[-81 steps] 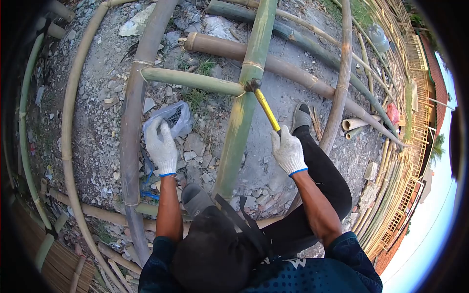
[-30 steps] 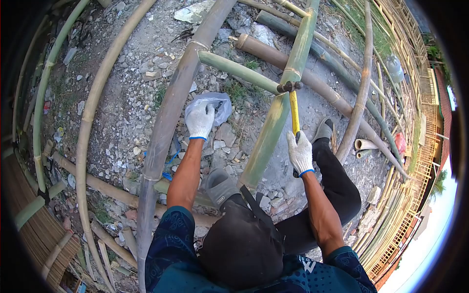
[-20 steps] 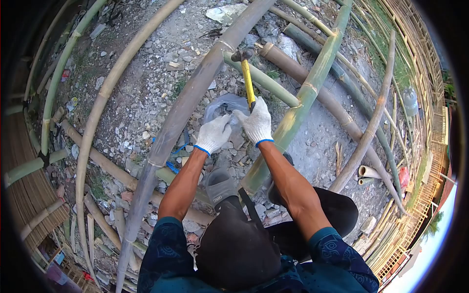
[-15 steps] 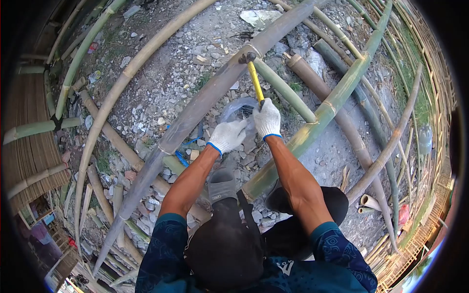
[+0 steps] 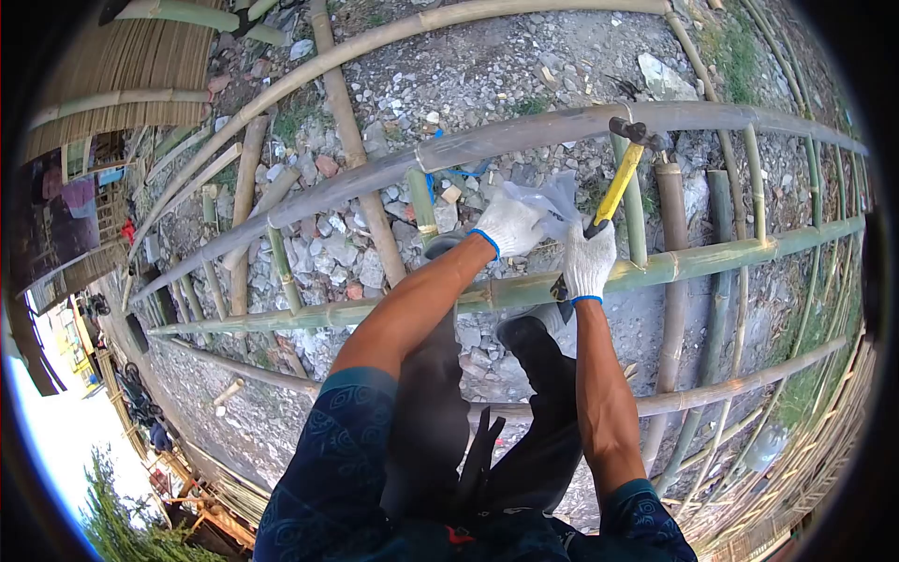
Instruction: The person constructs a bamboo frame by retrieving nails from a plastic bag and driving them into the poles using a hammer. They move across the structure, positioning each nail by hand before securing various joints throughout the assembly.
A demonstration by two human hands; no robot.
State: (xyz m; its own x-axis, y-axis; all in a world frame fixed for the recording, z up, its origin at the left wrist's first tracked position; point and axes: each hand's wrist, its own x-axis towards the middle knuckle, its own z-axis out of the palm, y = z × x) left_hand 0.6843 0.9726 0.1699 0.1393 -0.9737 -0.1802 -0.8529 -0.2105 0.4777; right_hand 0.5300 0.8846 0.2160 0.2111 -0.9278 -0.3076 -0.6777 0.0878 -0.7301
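My right hand point(image 5: 590, 259), in a white knit glove, is wrapped round the hammer point(image 5: 618, 183) near the lower end of its yellow handle. The dark hammer head lies over the grey bamboo pole point(image 5: 524, 133). My left hand point(image 5: 512, 223), gloved alike, is closed on a clear plastic bag point(image 5: 554, 197) that bunches up between both hands. Its fingertips are partly hidden by the bag, and what is inside cannot be made out. Below my hands runs a green bamboo pole point(image 5: 524, 292), joined to the grey one by short bamboo rungs point(image 5: 633, 211).
Rubble and broken stone point(image 5: 337, 245) cover the ground. More bamboo lies around, including a long tan pole point(image 5: 375, 51) at the far side and a brown pole point(image 5: 672, 215) to the right. A woven bamboo panel point(image 5: 122, 80) is at upper left. My legs point(image 5: 538, 393) are beside the green pole.
My view has turned, so the poles now run more across it. The plastic bag, beside my left hand before, is now gripped and raised between my hands. The hammer stays in my right hand.
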